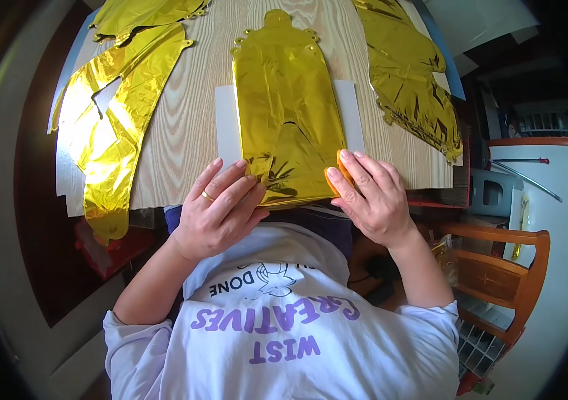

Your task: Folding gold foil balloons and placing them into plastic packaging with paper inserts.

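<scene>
A gold foil balloon [287, 87], flat and deflated, lies in front of me with its near end at the table's front edge. It has small tabs at its far end and a dark arched line across its lower half. My left hand [221, 207] rests on its near left corner, fingers stretched out and a ring on one of them. At the near right edge, my right hand [377, 200] holds a small orange piece [331, 181] under its fingers against the foil. The fingers partly cover that piece, so its kind is unclear.
A white sheet [227, 123] lies beneath the foil on the wood-grain table [184, 120]. More flat gold foil balloons lie at the left [124, 120] and right [411, 73]; the left one hangs over the front edge. A wooden chair [527, 293] stands at the right.
</scene>
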A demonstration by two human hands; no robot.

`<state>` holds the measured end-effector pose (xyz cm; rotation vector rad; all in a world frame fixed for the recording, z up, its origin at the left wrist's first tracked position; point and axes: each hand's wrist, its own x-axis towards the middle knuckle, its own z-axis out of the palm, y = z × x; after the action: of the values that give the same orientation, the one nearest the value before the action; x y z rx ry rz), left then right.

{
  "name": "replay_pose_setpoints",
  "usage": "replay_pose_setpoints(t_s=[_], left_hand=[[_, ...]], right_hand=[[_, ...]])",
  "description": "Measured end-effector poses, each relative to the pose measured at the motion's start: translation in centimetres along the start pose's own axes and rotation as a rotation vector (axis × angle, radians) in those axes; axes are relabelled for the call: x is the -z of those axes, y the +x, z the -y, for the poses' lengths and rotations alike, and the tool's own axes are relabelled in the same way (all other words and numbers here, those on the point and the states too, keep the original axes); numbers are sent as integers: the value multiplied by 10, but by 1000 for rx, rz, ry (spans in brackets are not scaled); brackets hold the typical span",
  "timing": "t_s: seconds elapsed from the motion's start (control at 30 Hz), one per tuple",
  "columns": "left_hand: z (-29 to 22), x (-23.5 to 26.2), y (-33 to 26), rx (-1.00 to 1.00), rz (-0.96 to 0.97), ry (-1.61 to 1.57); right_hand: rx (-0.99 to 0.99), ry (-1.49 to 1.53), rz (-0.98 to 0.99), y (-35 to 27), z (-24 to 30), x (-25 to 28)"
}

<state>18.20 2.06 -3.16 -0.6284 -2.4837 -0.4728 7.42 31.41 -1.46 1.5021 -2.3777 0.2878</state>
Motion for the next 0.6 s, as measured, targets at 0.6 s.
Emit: replay_pose_setpoints(t_s=[0.6], left_hand=[[1,4,2,-68,-1,-23]], right_hand=[[-34,-64,-144,-3,11,-7]])
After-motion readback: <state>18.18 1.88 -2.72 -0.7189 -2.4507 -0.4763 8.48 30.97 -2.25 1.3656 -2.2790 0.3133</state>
